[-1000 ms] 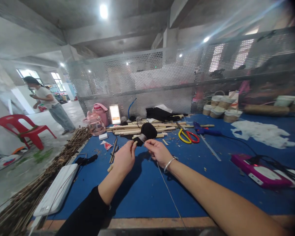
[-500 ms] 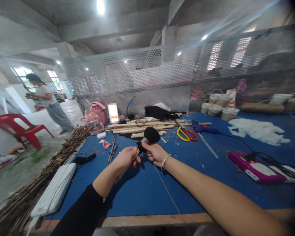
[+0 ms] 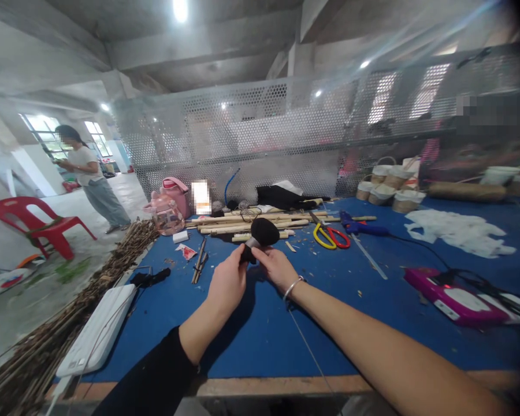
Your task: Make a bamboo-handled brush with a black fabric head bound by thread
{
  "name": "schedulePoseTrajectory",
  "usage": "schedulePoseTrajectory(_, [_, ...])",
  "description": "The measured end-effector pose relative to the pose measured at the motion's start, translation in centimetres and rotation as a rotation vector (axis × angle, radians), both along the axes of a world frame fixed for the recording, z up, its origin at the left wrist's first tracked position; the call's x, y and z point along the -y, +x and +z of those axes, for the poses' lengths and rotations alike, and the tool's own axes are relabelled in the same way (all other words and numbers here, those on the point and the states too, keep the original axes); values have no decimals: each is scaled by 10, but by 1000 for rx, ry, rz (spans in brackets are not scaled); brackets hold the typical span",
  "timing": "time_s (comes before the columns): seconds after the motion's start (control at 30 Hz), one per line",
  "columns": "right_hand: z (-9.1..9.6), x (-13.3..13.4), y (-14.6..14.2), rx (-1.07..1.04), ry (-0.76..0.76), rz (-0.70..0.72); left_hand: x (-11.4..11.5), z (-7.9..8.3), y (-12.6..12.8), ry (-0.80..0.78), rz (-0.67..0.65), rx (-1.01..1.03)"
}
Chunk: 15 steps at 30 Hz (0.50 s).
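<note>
Above the middle of the blue table, both hands are on a black, round-headed piece [image 3: 265,232] with a grey neck and a dark lower end. My left hand [image 3: 228,278] is closed around that lower end, its back towards me. From the right, my right hand [image 3: 278,269], wearing a silver bangle [image 3: 293,286], pinches close beneath the grey neck. A thin string [image 3: 307,341] runs from below the right wrist to the table's front edge. My fingertips are partly hidden.
Peeled sticks [image 3: 260,222] lie behind my hands. Yellow-and-red-handled scissors [image 3: 330,237], a blue glue gun [image 3: 361,226] and a purple power box [image 3: 453,297] are rightwards. Left are a white power bank [image 3: 97,329], twig bundle [image 3: 125,248], red chair [image 3: 43,222] and a standing person [image 3: 91,173].
My left hand has turned and moved up around the piece's lower end, hiding the light sticks that showed in its fingers. The black head has tilted slightly left; the right hand stays close.
</note>
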State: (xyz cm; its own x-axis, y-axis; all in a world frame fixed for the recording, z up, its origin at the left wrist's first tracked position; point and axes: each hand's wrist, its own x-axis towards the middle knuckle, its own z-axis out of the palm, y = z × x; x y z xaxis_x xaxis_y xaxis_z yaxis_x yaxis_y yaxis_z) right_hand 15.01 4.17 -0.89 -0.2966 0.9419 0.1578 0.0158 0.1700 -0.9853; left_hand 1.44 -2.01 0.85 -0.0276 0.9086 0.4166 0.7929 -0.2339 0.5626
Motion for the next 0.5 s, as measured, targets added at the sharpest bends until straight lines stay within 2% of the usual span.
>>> schedulePoseTrajectory(0.13, [1, -2, 4, 44, 183, -135, -3, 4, -11, 28, 73, 9])
schedulePoseTrajectory(0.27, [9, 5, 3, 93, 217, -125, -4, 8, -14, 39, 42, 39])
schedulePoseTrajectory(0.4, [11, 6, 3, 92, 211, -82, -5, 12, -14, -10, -9, 235])
schedulePoseTrajectory(0.5, [8, 1, 4, 73, 204, -60, -7, 15, -13, -154, -75, 481])
